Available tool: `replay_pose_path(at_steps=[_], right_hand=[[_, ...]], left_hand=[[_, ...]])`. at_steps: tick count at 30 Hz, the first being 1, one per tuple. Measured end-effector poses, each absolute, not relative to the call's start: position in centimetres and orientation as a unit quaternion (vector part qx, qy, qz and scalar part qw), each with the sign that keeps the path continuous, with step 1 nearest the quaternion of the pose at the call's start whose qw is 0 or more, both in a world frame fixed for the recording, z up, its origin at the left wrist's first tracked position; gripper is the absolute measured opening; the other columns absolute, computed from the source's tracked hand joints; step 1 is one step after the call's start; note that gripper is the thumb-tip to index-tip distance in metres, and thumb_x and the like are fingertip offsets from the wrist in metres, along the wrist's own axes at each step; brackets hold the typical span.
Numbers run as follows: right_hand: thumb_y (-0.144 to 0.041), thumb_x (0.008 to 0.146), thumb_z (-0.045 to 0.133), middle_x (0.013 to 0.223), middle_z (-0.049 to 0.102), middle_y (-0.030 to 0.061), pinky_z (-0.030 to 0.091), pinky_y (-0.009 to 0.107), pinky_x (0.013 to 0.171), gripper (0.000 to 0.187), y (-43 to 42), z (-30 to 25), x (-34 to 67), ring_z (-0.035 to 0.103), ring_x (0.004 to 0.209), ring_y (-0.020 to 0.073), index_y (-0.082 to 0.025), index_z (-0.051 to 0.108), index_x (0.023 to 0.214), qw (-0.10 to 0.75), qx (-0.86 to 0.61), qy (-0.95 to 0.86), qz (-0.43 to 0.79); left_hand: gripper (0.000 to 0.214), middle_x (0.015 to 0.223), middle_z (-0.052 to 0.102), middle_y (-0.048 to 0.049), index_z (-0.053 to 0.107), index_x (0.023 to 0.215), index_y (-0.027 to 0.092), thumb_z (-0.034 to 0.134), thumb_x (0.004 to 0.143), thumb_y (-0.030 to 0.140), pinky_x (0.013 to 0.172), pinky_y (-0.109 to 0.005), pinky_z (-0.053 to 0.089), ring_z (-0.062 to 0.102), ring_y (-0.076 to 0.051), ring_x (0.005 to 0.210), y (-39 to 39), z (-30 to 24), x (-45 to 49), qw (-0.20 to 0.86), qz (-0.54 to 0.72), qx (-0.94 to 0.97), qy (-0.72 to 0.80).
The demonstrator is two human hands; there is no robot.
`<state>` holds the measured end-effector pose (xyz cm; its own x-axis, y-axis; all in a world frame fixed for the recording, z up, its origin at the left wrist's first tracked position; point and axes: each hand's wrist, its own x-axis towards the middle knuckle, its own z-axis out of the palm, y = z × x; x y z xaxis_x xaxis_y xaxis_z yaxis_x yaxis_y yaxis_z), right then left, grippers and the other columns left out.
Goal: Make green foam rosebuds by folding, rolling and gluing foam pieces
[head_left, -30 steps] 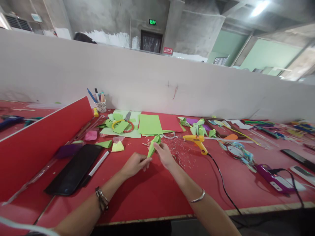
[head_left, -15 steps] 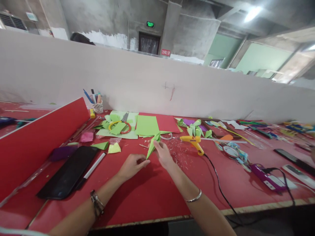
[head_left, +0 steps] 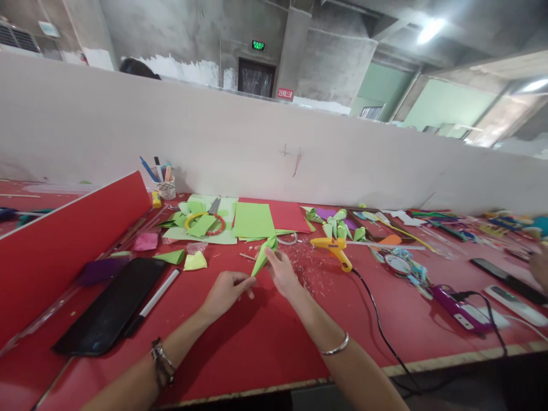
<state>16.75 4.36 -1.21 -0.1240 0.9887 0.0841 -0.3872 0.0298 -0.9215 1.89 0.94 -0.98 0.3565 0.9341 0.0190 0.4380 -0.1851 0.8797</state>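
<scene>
A light green paper cone (head_left: pixel 262 260) is held between my two hands above the red table, its narrow tip pointing down toward me. My right hand (head_left: pixel 282 272) is closed round the wide upper part. At the lower tip, my left hand (head_left: pixel 228 292) pinches the paper between thumb and fingers. Beyond the hands lie green paper sheets (head_left: pixel 253 220) and a red sheet (head_left: pixel 292 216). Scissors (head_left: pixel 204 221) with red and yellow handles rest among green paper pieces. A yellow glue gun (head_left: pixel 336 250) lies to the right of my right hand.
Left are a black phone (head_left: pixel 112 305), a marker (head_left: pixel 153 301) and a standing red board (head_left: pixel 72 245). A pen cup (head_left: pixel 166 187) stands by the white partition (head_left: pixel 240 142). Finished green cones (head_left: pixel 338 225) lie behind the glue gun; its cord crosses the table near a purple power strip (head_left: pixel 462 308).
Both hands keep their grip on the green cone, with the left fingers shifted slightly at its tip. The view has moved a little. At the far right edge, another person's hand shows more.
</scene>
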Motion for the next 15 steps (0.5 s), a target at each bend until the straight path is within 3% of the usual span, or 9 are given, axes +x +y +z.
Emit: replay_pose_path(at_steps=[15], right_hand=[[-0.034, 0.067, 0.064, 0.067, 0.062, 0.0005, 0.042, 0.024, 0.067, 0.018, 3.58, -0.81, 16.6, 0.054, 0.066, 0.0109, -0.018, 0.066, 0.075, 0.538, -0.302, -0.505, 0.604]], left_hand=[[0.038, 0.057, 0.064, -0.0022, 0.062, 0.064, 0.012, 0.044, 0.08, 0.042, 0.054, -0.02, 0.041, 0.055, -0.012, 0.052, 0.74, -0.84, 1.97, 0.443, 0.303, 0.721, 0.439]])
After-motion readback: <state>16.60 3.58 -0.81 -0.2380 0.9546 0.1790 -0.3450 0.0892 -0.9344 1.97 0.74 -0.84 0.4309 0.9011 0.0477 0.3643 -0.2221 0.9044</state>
